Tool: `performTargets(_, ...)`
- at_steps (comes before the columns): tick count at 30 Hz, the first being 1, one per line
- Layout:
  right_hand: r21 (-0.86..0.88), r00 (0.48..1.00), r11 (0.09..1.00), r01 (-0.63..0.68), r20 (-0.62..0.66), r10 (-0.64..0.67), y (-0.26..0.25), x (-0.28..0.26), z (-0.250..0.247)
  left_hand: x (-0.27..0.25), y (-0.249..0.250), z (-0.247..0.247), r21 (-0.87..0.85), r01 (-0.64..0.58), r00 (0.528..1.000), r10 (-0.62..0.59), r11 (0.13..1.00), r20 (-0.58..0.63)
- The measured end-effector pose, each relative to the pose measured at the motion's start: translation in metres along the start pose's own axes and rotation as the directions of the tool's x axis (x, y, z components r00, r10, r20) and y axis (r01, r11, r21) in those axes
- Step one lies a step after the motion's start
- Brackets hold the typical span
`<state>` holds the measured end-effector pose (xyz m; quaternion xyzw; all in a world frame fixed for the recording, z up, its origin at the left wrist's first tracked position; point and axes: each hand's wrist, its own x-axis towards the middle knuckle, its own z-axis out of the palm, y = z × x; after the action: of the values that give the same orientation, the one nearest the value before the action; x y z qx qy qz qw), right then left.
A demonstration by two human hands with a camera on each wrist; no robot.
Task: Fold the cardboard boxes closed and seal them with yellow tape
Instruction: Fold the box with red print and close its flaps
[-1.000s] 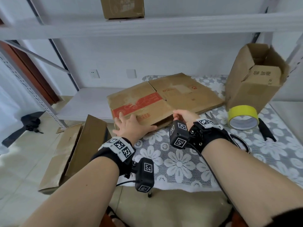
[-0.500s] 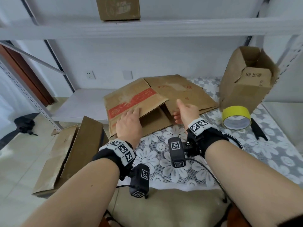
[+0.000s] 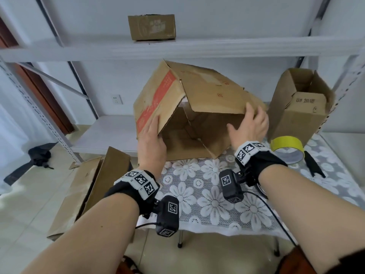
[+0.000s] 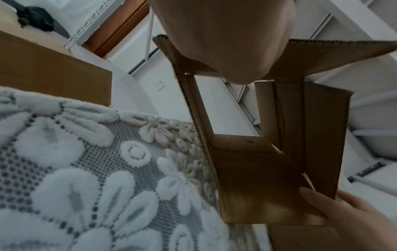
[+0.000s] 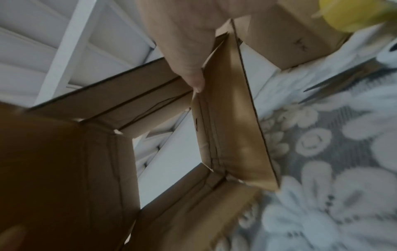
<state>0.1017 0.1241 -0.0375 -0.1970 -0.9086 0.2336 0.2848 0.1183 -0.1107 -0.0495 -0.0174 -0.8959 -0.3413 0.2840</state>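
A brown cardboard box (image 3: 207, 95) with a red stripe stands tilted on the table, opened into a hollow tube with both ends open. My left hand (image 3: 151, 135) grips the near edge of its left wall. My right hand (image 3: 247, 123) pinches the near edge of the upper right panel, fingers on top and thumb underneath. The left wrist view looks through the box (image 4: 257, 178) to the shelf behind. In the right wrist view my thumb (image 5: 184, 51) presses on a panel of the box (image 5: 225, 127). The yellow tape roll (image 3: 286, 149) lies on the cloth right of my right wrist.
A second open box (image 3: 300, 107) stands upright behind the tape. Black scissors (image 3: 314, 167) lie right of the roll. The table has a floral lace cloth (image 3: 217, 194). Flat cardboard (image 3: 94, 186) leans at the table's left side. A small box (image 3: 151, 27) sits on the upper shelf.
The flattened box has been lifted off the table and pulled open into a tube. Both hands rose with it and now hold its near edges.
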Motion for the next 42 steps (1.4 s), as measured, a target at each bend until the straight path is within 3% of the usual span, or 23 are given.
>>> performTargets(3,0.056,0.997,0.998,-0.025,-0.068,0.029,-0.004,0.011,-0.01,0.005,0.007,-0.005,-0.104,0.055,0.997,-0.059,0.993,-0.044)
performTargets(6,0.244,0.981,0.961,-0.128,-0.115,0.159,-0.007,0.014,-0.018,0.008,0.014,-0.01,-0.191,0.073,0.991,-0.093,0.979,-0.097)
performTargets(9,0.389,0.958,0.876,-0.285,0.087,0.273,-0.007,0.012,-0.021,0.008,0.017,-0.015,-0.252,0.087,0.981,-0.128,0.964,-0.148)
performTargets(12,0.307,0.919,0.889,-0.341,0.308,0.246,-0.007,0.006,-0.015,0.006,0.017,-0.019,-0.27,0.077,0.979,-0.124,0.96,-0.162)
performTargets(16,0.323,0.916,0.883,-0.339,0.329,0.232,-0.02,0.004,-0.009,0.004,0.014,-0.024,-0.299,0.065,0.977,-0.122,0.952,-0.177)
performTargets(21,0.411,0.96,0.868,-0.277,0.149,0.236,-0.034,0.005,-0.012,0.007,0.025,-0.028,-0.381,0.167,0.951,-0.25,0.91,-0.182)
performTargets(27,0.321,0.965,0.916,-0.241,-0.021,0.262,-0.012,-0.009,-0.037,-0.008,0.035,-0.015,-0.417,0.159,0.965,-0.231,0.895,-0.127)
performTargets(31,0.341,0.945,0.893,-0.295,-0.034,0.325,0.01,-0.015,-0.039,-0.026,0.021,0.0,-0.381,0.183,0.98,-0.2,0.906,-0.006)
performTargets(35,0.364,0.94,0.878,-0.311,-0.018,0.341,0.022,-0.016,-0.043,-0.031,0.004,0.002,-0.284,0.292,0.956,-0.29,0.913,0.052)
performTargets(38,0.385,0.945,0.876,-0.291,-0.028,0.326,0.021,-0.018,-0.042,-0.025,0.01,-0.007,-0.287,0.324,0.943,-0.331,0.901,0.026)
performTargets(42,0.399,0.941,0.873,-0.281,-0.066,0.333,0.017,-0.02,-0.035,-0.01,0.031,-0.022,-0.378,0.284,0.934,-0.343,0.881,-0.099)
